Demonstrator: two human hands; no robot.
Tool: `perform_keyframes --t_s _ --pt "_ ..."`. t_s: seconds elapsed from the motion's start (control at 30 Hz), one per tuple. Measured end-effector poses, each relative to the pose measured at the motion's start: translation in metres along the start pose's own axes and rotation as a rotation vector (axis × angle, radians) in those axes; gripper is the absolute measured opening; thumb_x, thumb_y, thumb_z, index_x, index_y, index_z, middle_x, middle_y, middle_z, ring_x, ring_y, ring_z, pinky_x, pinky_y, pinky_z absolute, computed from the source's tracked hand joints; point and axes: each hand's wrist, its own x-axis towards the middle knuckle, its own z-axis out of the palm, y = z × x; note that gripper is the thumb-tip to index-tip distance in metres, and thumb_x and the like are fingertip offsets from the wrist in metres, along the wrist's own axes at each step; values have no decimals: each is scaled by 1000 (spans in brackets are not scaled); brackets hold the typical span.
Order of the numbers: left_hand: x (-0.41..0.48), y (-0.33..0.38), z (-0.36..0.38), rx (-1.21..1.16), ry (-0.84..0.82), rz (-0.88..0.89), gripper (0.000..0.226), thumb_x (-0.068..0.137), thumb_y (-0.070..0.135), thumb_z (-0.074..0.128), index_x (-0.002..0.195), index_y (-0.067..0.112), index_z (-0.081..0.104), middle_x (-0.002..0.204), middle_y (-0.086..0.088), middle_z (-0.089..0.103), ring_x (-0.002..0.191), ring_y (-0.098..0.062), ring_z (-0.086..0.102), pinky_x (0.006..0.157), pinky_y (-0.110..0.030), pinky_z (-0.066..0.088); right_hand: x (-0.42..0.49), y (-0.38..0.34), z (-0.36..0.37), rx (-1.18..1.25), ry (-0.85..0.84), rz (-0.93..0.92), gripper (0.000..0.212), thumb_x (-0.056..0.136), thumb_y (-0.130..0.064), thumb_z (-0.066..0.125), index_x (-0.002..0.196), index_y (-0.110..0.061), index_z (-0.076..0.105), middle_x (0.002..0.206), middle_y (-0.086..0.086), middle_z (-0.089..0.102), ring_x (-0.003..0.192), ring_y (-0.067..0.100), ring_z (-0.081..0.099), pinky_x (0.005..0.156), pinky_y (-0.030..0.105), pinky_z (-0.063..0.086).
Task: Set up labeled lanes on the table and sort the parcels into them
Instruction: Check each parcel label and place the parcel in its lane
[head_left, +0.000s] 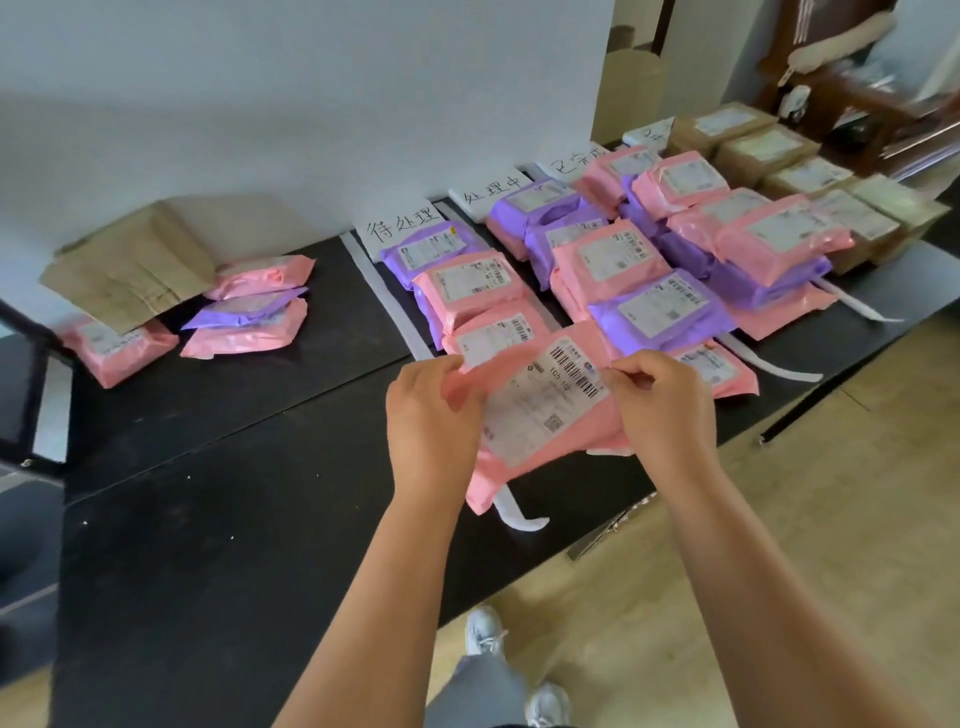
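a pink parcel (540, 415) is pinched at both top corners by the left hand (431, 415) and right hand (665, 405), fingers closed, above the tabletop (234, 519) front edge. a misread label could cause wrong-lane placement; loose film could slip.

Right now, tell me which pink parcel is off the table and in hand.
The pink parcel nearest the camera: the left hand and right hand grip its two sides, label up. Every other pink one lies in a lane or the left pile.

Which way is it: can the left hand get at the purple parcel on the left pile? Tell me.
Probably not yet. The left hand and right hand both grip the pink parcel; otherwise bare table lies before the purple parcel.
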Motion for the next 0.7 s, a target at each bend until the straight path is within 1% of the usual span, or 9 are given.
perform_keyframes --t_s 0.07,0.13,0.2,0.27,0.37,0.43,0.5,0.63,0.7 --pt "13 -10 4 -29 33 -45 31 93 28 66 123 24 63 127 8 57 120 -12 51 94 -24 41 17 0 6 27 39 45 8 95 -20 65 86 -21 66 86 -7 64 83 13 57 63 23 35" --pt "28 -19 8 -35 -8 -116 34 92 28 67 126 23 62 127 8 59 119 -12 53 95 -26 43 34 -2 16 42 51 79 9 95 -19 63 86 -19 65 87 -6 63 84 15 56 68 26 34" --pt "43 -23 14 -59 -83 -187 35 94 31 64 127 22 61 126 8 60 114 -10 54 92 -26 44 50 -6 27 44 44 89 9 96 -19 62 88 -18 66 87 -5 63 84 16 56 70 26 34" --pt "57 -22 21 -93 -145 -243 31 96 34 59 125 23 62 119 10 62 108 -9 56 86 -25 43 67 -7 36 29 51 89 8 96 -18 62 91 -16 68 86 -4 62 84 16 56 70 26 33" --pt "75 -22 33 -120 -186 -268 28 97 32 57 123 23 63 111 11 64 96 -8 58 79 -23 43 90 -5 48 10 66 95 11 96 -16 61 95 -12 71 87 -3 63 84 16 56 68 27 33" --pt "88 -26 42 -95 -200 -301 28 98 30 57 124 22 62 111 10 64 92 -8 56 78 -22 43 101 0 56 -13 37 113 12 96 -18 60 98 -13 71 88 -5 62 83 15 55 66 27 33" --pt "99 -31 52 -62 -216 -354 28 98 30 57 125 22 62 115 8 66 90 -9 56 75 -22 44 112 6 65 -32 -8 130 14 98 -20 59 103 -16 72 88 -7 61 82 13 54 68 27 33" --pt "120 -41 77 -79 -242 -440 29 98 29 57 125 22 62 118 6 66 87 -10 57 62 -18 43 148 14 84 -57 -100 118 20 99 -20 56 111 -16 71 94 -6 62 86 15 56 70 27 34" --pt "130 -41 88 -95 -235 -482 30 98 26 56 127 21 60 119 4 66 88 -12 58 68 -23 48 171 18 96 -65 -149 86 22 98 -22 57 115 -16 70 104 -2 68 97 20 61 73 27 36"
